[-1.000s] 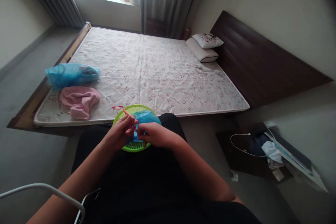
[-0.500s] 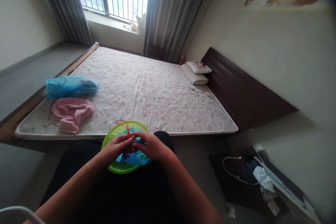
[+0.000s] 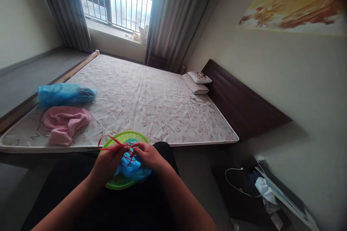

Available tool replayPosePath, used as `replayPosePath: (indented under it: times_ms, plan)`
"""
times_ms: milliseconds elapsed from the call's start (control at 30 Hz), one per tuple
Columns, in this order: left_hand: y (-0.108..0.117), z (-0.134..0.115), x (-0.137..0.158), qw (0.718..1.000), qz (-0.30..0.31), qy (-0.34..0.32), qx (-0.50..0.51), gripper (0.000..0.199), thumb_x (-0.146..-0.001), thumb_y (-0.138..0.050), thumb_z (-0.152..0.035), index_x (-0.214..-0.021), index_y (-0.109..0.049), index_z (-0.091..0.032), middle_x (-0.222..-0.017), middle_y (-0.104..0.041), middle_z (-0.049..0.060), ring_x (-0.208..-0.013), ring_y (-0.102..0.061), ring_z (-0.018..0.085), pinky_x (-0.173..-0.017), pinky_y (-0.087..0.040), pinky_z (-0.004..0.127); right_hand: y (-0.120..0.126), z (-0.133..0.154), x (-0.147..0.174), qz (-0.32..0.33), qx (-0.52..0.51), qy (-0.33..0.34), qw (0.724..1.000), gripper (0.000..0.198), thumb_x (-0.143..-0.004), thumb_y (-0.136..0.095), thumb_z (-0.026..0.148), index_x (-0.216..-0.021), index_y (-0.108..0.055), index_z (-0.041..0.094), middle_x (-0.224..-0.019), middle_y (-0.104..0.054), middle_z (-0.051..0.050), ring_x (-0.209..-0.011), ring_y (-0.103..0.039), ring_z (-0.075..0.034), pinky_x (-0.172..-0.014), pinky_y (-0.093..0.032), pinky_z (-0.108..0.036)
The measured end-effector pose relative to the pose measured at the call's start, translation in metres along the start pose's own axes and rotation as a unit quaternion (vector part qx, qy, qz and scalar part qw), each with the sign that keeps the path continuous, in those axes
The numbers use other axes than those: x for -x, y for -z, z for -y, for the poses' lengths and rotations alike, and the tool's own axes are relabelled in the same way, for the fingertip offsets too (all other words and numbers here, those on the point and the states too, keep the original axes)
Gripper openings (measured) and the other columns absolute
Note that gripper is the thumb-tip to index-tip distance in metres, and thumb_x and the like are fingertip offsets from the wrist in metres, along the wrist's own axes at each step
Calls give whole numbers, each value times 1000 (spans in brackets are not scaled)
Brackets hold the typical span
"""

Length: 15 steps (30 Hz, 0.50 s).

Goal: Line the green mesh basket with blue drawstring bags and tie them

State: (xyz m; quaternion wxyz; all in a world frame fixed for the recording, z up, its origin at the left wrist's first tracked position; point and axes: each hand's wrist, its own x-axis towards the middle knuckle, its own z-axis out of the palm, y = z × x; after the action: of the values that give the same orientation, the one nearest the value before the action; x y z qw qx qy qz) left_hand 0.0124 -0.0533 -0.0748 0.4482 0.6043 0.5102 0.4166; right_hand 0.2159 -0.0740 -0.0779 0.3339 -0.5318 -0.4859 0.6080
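Note:
Both hands meet over a green plastic basket point(image 3: 123, 186) at my lap. My left hand point(image 3: 110, 160) pinches a thin red ribbon point(image 3: 110, 139), which loops out to the left above the basket's rim. Fingertips of my right hand point(image 3: 149, 155) are closed on the same ribbon, a little to the right, with strands of it crossing between the hands. Inside the basket, below the fingers, lies a crumpled blue plastic bag point(image 3: 134, 171). What the bag holds, if anything, cannot be made out.
Ahead is a bare mattress point(image 3: 151, 104) printed with letters. On its left lie a blue plastic bag bundle point(image 3: 66, 94) and a pink cloth point(image 3: 67, 121); pillows point(image 3: 197, 83) rest by the dark headboard point(image 3: 241, 104). At lower right, a white cable point(image 3: 235, 187) lies near a white cloth point(image 3: 265, 189).
My hands have drawn slightly apart, and the red ribbon now spreads in a wider loop to the left. The camera view has shifted a little up and to the right.

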Motion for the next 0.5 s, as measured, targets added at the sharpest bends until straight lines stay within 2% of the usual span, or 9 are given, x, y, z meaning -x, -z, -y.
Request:
replayPosePath:
  times_ms: [67,167,300,367,433,500]
  plan:
    - [0,0,-1,999,17,-13,26,25,-83,-83,-51,-81,-84,-26,-89,-83,7,-86,-76,28,-87,-59,34,-3,-1,-3,9,-53,13,998,46,-96,-72,59,-122,-77,23,-104,-81,-6,-68,-67,-15,-53,-52,-24]
    - [-2,-1,0,997,60,-10,44,26,-82,-84,-52,-78,-83,-26,-93,-84,8,-93,-77,30,-97,-59,39,-9,2,-7,-6,-152,30,988,52,-83,-85,63,-116,-79,23,-110,-82,-6,-80,-73,-17,-66,-60,-27]
    - [-3,0,1,990,128,-12,63,27,-83,-85,-52,-79,-84,-26,-102,-85,11,-105,-77,35,-105,-57,45,-11,6,-12,-62,-307,34,949,54,-69,-100,48,-110,-78,21,-115,-83,-8,-99,-79,-23,-84,-65,-34]
    - [1,2,0,987,116,-20,106,31,-87,-82,-55,-79,-82,-25,-111,-85,12,-114,-75,37,-111,-55,48,-4,8,-12,-109,-389,41,914,50,-69,-100,38,-110,-76,22,-112,-83,-8,-100,-81,-23,-84,-65,-35]
    - [8,6,-4,985,82,4,151,39,-89,-80,-60,-75,-77,-23,-120,-84,12,-118,-74,37,-111,-55,49,9,10,-11,-146,-445,40,883,46,-71,-97,30,-111,-74,23,-103,-81,-4,-92,-82,-22,-77,-65,-33]
    - [19,12,-10,981,49,44,181,47,-88,-81,-65,-71,-70,-22,-126,-83,13,-118,-73,37,-107,-58,47,26,10,-10,-181,-458,48,869,42,-74,-94,26,-110,-72,24,-94,-79,0,-84,-82,-20,-69,-63,-28]
